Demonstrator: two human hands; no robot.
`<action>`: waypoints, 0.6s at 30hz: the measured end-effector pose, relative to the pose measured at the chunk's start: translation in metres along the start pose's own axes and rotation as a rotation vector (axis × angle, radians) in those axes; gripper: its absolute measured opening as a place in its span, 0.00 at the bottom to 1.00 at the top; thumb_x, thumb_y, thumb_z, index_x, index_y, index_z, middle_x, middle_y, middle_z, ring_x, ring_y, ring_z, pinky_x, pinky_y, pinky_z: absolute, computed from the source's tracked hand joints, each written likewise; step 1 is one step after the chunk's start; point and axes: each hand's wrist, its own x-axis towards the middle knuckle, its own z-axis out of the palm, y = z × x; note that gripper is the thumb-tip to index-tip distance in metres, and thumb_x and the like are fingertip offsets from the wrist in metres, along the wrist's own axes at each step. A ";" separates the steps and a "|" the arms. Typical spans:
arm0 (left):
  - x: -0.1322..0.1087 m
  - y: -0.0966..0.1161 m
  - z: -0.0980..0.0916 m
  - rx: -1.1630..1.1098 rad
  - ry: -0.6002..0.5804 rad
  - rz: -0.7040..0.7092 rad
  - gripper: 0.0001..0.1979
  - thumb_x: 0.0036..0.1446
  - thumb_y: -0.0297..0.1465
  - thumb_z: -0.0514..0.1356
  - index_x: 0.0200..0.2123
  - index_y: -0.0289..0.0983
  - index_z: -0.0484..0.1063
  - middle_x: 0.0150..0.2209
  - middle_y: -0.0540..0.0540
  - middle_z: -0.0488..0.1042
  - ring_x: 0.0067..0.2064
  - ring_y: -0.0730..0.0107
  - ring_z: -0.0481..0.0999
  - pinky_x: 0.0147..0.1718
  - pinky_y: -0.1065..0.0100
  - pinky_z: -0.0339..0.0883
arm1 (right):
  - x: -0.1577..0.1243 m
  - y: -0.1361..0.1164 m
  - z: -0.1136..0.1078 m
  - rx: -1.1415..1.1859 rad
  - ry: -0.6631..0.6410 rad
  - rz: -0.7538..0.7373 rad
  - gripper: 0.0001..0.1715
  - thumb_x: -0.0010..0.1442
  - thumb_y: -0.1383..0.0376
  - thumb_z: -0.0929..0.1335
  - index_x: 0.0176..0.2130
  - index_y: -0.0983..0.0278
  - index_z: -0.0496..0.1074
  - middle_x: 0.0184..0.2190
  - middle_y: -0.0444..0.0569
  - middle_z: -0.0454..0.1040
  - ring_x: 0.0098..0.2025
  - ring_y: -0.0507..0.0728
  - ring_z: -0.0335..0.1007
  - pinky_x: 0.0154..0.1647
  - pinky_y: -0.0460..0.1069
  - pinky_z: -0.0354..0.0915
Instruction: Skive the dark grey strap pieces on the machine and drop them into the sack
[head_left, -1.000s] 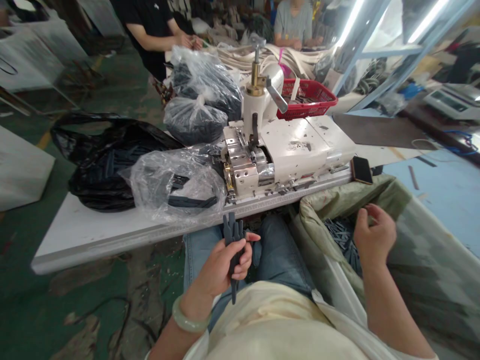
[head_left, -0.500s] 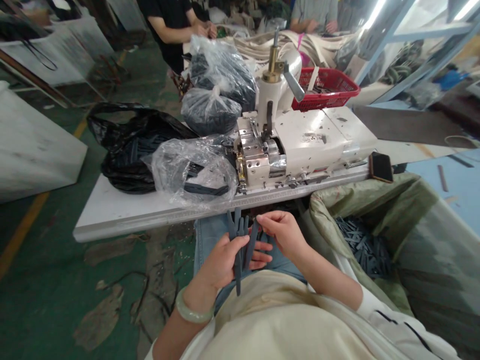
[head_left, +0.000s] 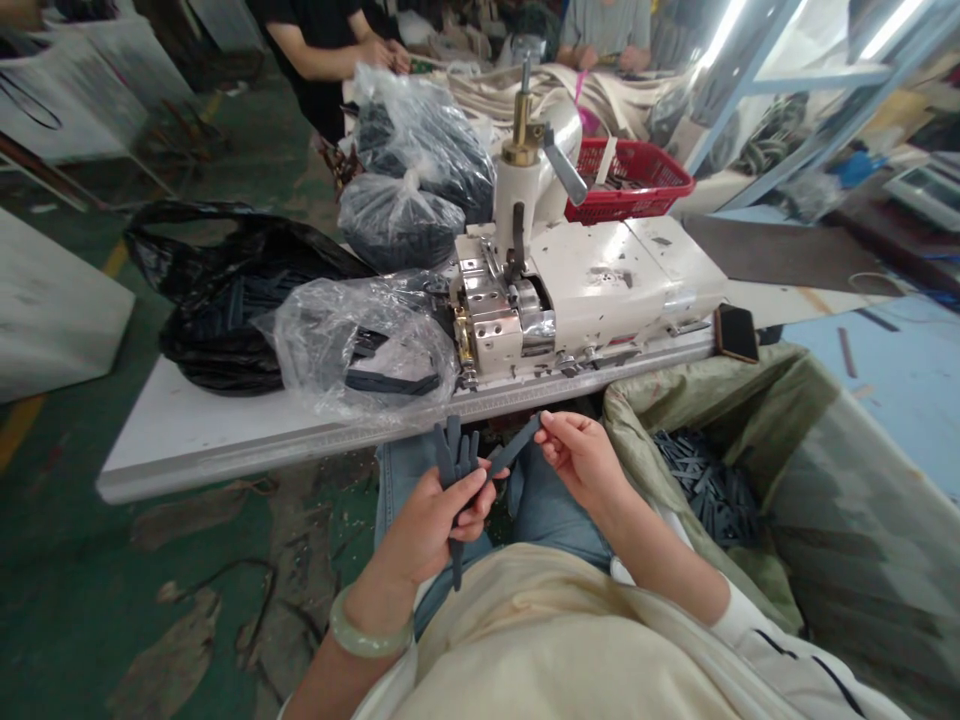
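Observation:
Several dark blue-grey strips (head_left: 455, 455) stick up in a bunch from my left hand (head_left: 439, 515), whose thumb presses across them. My right hand (head_left: 581, 455) pinches the upper end of one more strip (head_left: 517, 443) between thumb and fingertips. That strip slants down to the left, its lower end at my left fingers. Both hands are above my lap, in front of the table edge. Beyond them stands a cream machine (head_left: 622, 275) with a metal feed head. A clear plastic bag (head_left: 307, 345) with similar dark strips lies left of the machine.
On the table's left is a black plastic bag (head_left: 195, 345) of strips. Tied clear bags (head_left: 401, 220) stand behind it. A red basket (head_left: 637, 200) and a phone (head_left: 736, 332) are at the right. A green-lined bin (head_left: 630, 410) holding strips stands beside my right arm. Two people work across the table.
My right hand has moved right and away from the left, drawing one strip's end out at a slant. My left fingers have curled in. The whole view has shifted slightly.

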 end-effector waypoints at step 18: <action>0.014 0.024 -0.007 0.557 -0.120 0.139 0.15 0.58 0.38 0.61 0.44 0.35 0.72 0.17 0.57 0.60 0.17 0.80 0.56 0.16 0.77 0.48 | -0.008 -0.008 -0.018 -0.342 -1.023 0.555 0.30 0.54 0.52 0.73 0.49 0.70 0.72 0.49 0.63 0.75 0.49 0.59 0.75 0.47 0.49 0.70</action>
